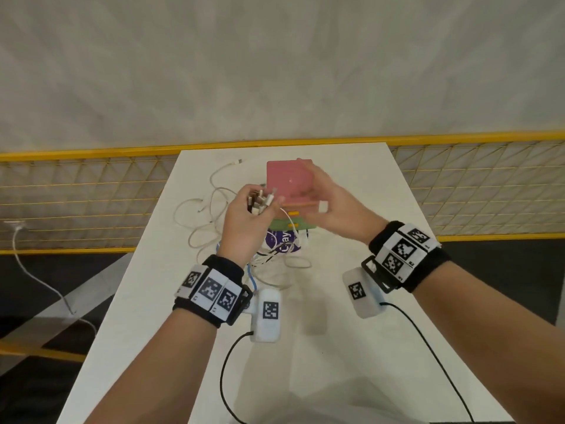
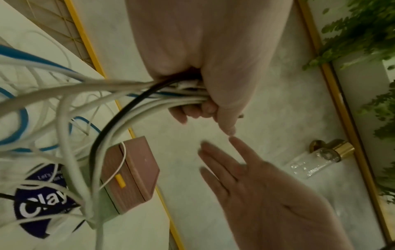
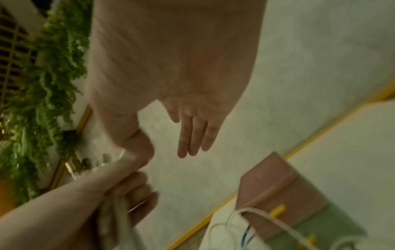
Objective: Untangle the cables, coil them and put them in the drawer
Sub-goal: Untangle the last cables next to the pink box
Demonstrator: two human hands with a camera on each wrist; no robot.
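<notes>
A tangle of white, blue and black cables (image 1: 211, 215) lies on the white table (image 1: 351, 301). My left hand (image 1: 244, 218) is raised above it and grips a bundle of their plug ends (image 1: 263, 201). In the left wrist view the strands (image 2: 132, 94) run out of that fist (image 2: 198, 110). My right hand (image 1: 330, 203) hovers just right of it with straight fingers (image 3: 192, 135), its thumb close to the left index finger (image 3: 119, 167). Behind the hands stands the small drawer box (image 1: 289, 179), pink above green, with yellow handles (image 2: 132, 172).
A white pouch with a purple "Clay" label (image 1: 282, 240) lies under the cables. A yellow mesh fence (image 1: 91, 194) borders the table's far side. A glass bottle with a gold cap (image 2: 320, 159) and green plants (image 2: 363, 33) are off to one side.
</notes>
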